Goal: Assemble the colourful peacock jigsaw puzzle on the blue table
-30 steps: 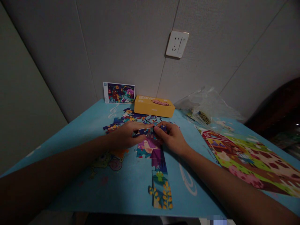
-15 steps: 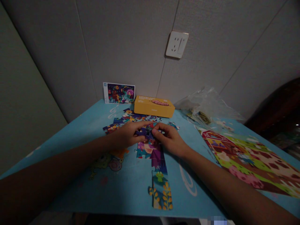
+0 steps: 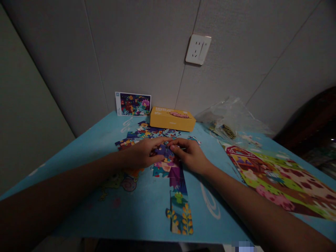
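A partly joined jigsaw puzzle [image 3: 176,187] lies on the table, with a strip running toward the near edge. My left hand [image 3: 143,152] rests at its left side, thumb and index finger apart on either side of the purple section. Opposite it, my right hand [image 3: 193,155] pinches a puzzle piece at the upper part of the joined section. That piece is mostly hidden by my fingers. Just beyond my hands, more colourful puzzle pieces [image 3: 145,132] lie spread out, some joined.
A picture card [image 3: 135,104] leans on the wall beside a yellow box [image 3: 172,119]. To the right are a clear plastic bag [image 3: 228,119] and a farm-scene puzzle [image 3: 278,178]. The blue tablecloth [image 3: 147,206] has printed figures. A socket [image 3: 198,49] is on the wall.
My left thumb has shifted slightly down and toward me, and its index finger has drawn closer to my right fingertips. My right hand has hardly moved.
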A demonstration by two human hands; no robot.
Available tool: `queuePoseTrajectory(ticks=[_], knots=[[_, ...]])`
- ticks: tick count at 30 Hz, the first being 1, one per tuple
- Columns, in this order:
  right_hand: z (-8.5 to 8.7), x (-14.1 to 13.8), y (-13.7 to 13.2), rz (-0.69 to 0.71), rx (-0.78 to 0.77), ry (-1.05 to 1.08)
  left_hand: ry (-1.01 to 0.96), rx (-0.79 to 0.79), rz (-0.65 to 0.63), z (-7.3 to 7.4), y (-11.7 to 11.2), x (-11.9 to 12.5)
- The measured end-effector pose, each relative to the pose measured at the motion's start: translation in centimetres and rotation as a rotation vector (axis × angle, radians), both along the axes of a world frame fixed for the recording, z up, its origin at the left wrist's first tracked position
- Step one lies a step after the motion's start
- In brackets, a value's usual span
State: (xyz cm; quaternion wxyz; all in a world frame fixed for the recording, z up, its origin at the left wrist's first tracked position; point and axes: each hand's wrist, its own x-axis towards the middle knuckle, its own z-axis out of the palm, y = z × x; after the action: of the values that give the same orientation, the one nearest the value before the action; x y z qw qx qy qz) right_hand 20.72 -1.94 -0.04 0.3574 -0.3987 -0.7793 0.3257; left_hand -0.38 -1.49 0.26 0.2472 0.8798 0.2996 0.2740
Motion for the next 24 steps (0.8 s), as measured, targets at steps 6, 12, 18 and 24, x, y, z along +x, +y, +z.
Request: queuePoseTrajectory(ticks=[6,12,18,24], knots=[[0.0,0.25,0.4,-0.13,0.002,-0.088,0.061,-0.086,0.047,-0.01,-0.06,0.2],[0.13,0.12,0.19,-0.127,-0.068,-0.185,0.052,-0.045,-0.014,-0.25,0.17,0.21],[0.0,0.21,0.15,-0.119,-0.054,-0.206,0.136,0.099,-0.025,-0.48,0.4,-0.08],[0.43,0.25,-0.44,0.04,-0.007,-0.279,0.202,0.139,-0.047,0.09,0.11,0.01]])
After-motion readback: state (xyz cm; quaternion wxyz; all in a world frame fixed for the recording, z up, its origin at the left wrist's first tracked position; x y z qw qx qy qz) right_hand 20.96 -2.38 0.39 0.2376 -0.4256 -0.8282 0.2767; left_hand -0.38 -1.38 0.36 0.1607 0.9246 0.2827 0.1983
